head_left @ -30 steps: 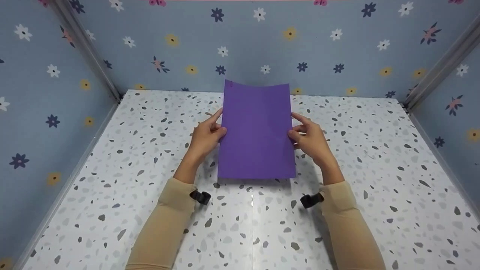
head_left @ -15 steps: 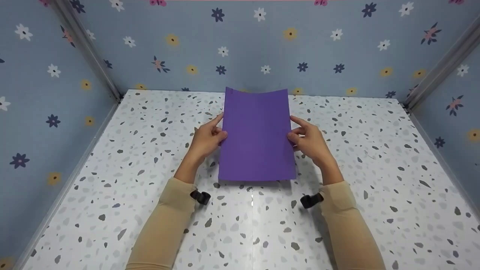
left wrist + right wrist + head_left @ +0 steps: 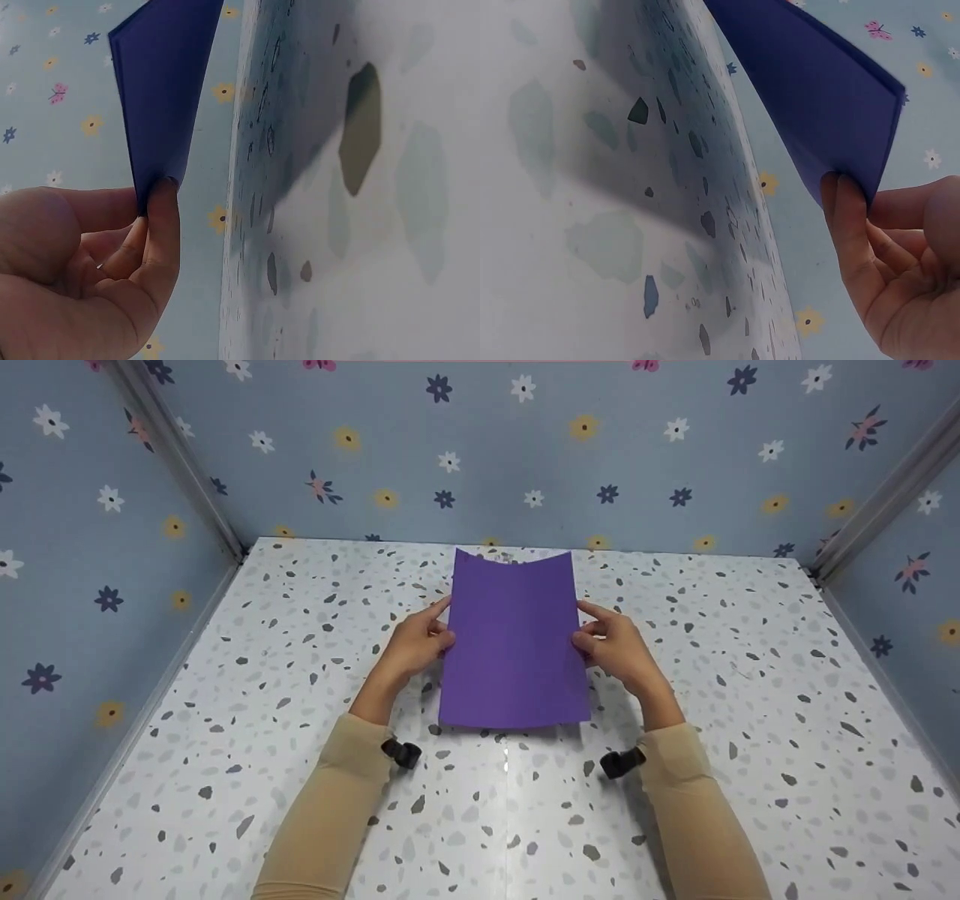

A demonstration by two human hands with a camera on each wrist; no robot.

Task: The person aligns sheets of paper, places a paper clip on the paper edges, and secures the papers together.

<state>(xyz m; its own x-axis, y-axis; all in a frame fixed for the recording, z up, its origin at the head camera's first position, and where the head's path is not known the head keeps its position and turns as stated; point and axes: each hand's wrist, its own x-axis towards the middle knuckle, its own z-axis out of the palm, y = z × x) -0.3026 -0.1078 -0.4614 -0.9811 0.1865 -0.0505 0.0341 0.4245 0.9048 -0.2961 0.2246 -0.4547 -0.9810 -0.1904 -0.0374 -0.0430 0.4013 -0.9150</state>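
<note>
A purple sheet of paper [image 3: 516, 645] is held up between both hands over the speckled table, its middle sagging so the side edges curve upward. My left hand [image 3: 414, 643] pinches the left edge, thumb on top and fingers beneath. At the opposite edge my right hand [image 3: 616, 649] does likewise. In the left wrist view the paper [image 3: 161, 97] rises from between thumb and fingers, and its edge shows more than one layer. The right wrist view gives the mirror of this, with the paper [image 3: 821, 97] above the speckled surface and a shadow under it.
The white speckled table [image 3: 510, 825] spreads out all around. A blue flowered wall [image 3: 510, 450] closes off the back, and similar panels stand at left and right. Black wrist straps [image 3: 401, 754] sit over the tan sleeves.
The paper's far edge has come down and toward me, and its middle sags more. Both hands have shifted slightly nearer, keeping their pinch.
</note>
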